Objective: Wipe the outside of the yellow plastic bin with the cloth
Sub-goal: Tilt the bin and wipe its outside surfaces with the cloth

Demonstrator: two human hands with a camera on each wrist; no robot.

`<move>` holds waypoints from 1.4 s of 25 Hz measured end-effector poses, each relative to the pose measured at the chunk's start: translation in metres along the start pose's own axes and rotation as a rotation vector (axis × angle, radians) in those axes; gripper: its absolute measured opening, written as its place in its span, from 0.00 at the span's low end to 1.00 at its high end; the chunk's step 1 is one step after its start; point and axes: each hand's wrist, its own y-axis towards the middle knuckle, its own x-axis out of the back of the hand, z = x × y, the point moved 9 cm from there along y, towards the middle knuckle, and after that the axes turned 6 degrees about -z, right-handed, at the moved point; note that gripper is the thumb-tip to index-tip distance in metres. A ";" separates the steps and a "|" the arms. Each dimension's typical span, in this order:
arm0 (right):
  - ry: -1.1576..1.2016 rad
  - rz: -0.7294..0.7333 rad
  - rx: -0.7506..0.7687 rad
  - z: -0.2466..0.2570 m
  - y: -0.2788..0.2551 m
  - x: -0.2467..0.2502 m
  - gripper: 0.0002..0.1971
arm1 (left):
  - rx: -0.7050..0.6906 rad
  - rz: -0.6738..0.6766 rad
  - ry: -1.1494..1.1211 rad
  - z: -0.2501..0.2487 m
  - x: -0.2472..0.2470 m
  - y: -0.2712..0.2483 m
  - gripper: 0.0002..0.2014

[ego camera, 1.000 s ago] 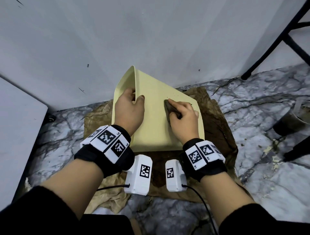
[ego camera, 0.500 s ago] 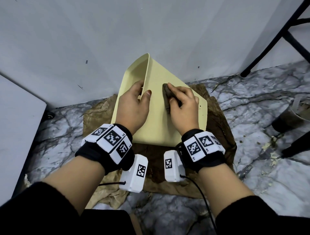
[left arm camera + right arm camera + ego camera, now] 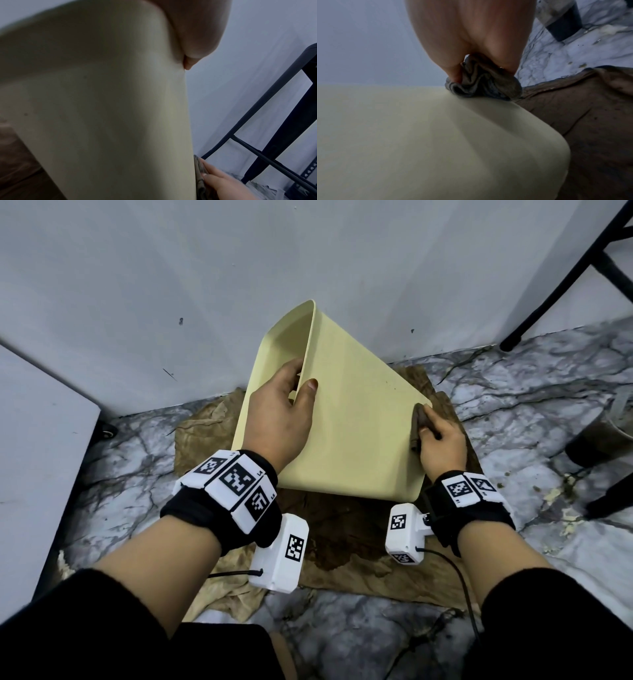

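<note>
The pale yellow plastic bin (image 3: 352,419) lies tilted on its side on the floor, its open mouth turned up toward the wall. My left hand (image 3: 284,409) grips the rim, fingers inside the mouth and thumb on the outer wall. My right hand (image 3: 438,436) holds a bunched dark brown cloth (image 3: 418,422) against the bin's right edge near the base. The right wrist view shows the cloth (image 3: 481,83) crumpled under my fingers on the bin's corner (image 3: 402,135). In the left wrist view the bin wall (image 3: 102,108) fills the frame, with the cloth (image 3: 199,175) at its lower edge.
A stained brown paper sheet (image 3: 342,529) lies under the bin on the marble floor (image 3: 513,392). A grey wall (image 3: 239,268) stands close behind. Black metal chair legs (image 3: 561,285) rise at the right, with a dark pot (image 3: 603,436) on the floor beside them.
My right hand has slid the cloth from the upper middle of the bin's side to its right edge near the base. The bin's mouth has tipped further up in my left hand.
</note>
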 end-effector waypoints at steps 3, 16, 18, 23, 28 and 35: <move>0.023 0.001 -0.047 0.006 -0.008 -0.001 0.20 | 0.003 -0.006 0.003 0.000 -0.001 0.001 0.17; 0.191 0.128 0.428 0.147 -0.074 -0.047 0.20 | -0.031 -0.027 0.058 0.001 0.004 0.005 0.18; 0.194 0.093 0.339 0.126 -0.059 -0.038 0.19 | -0.025 -0.016 0.066 -0.001 0.002 0.005 0.17; 0.129 -0.025 0.166 0.055 -0.026 -0.015 0.20 | -0.031 0.004 0.088 -0.005 0.001 0.003 0.17; 0.091 -0.084 0.029 0.005 -0.019 0.001 0.19 | -0.061 0.045 0.150 -0.012 -0.004 0.002 0.15; 0.063 -0.100 0.064 0.011 -0.033 -0.001 0.20 | 0.084 0.152 0.100 -0.011 -0.002 0.012 0.16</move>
